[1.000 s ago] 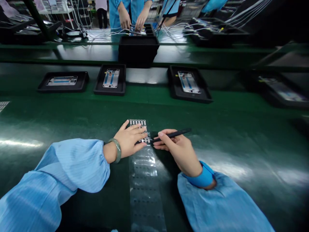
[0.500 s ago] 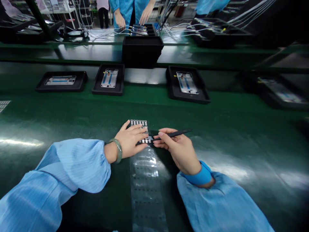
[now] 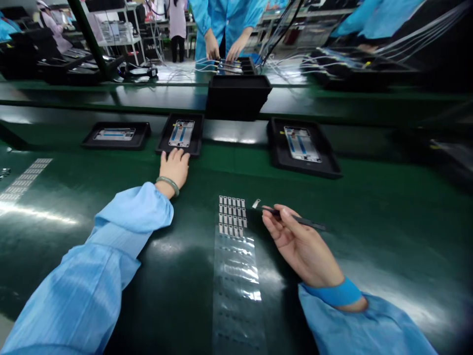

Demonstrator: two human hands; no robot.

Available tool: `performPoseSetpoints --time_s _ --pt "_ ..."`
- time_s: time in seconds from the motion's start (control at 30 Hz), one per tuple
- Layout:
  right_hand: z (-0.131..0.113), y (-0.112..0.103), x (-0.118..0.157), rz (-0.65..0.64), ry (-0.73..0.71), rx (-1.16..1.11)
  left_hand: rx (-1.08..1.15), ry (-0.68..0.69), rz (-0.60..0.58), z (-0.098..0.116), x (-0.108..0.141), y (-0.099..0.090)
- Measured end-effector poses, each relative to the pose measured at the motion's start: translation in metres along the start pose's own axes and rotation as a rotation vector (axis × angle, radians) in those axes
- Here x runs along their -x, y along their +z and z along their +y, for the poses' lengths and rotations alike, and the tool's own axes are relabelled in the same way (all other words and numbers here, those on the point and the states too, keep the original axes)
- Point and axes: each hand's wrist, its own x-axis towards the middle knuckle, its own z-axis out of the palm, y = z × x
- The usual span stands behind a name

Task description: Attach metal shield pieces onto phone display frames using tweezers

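Observation:
My left hand (image 3: 173, 170) reaches forward with fingers stretched out, their tips at the front rim of a black tray (image 3: 159, 146). Inside that tray lies a phone frame (image 3: 182, 133) with two blue strips. Black tweezers (image 3: 310, 223) are pinched in my right hand (image 3: 301, 246). At their tip a small pale adhesive piece (image 3: 256, 203) hangs above the table, just right of the sticker sheet. Rows of similar small pieces cover the top of this clear sticker sheet (image 3: 236, 276); its lower part is bare film.
Other black trays with phone frames stand to the left (image 3: 142, 143) and right (image 3: 328, 165). A second sticker sheet (image 3: 24, 180) lies at far left. Behind a raised ledge, stacked black trays (image 3: 236, 96) stand before a co-worker's hands (image 3: 236, 47) and white cables.
My left hand has left the sticker sheet and moved forward to the black tray. The tweezers have moved off the sheet to the right, carrying one small piece. The view has shifted.

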Motion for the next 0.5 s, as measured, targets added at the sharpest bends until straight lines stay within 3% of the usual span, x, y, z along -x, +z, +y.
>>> performPoseSetpoints --time_s 0.13,0.27,0.37,0.5 --pt "0.002 -0.001 -0.006 -0.024 -0.006 0.017 -0.084 -0.03 -0.008 -0.039 -0.035 0.009" --pt "0.002 0.0 -0.009 -0.023 -0.007 0.039 -0.13 0.064 -0.017 -0.047 -0.044 0.001" --pt "0.0 0.003 -0.008 -0.007 -0.021 0.069 -0.154 0.151 -0.014 -0.046 -0.029 -0.015" --pt "-0.001 0.02 -0.005 -0.029 -0.022 0.129 -0.156 0.283 -0.058 -0.044 0.027 -0.04"
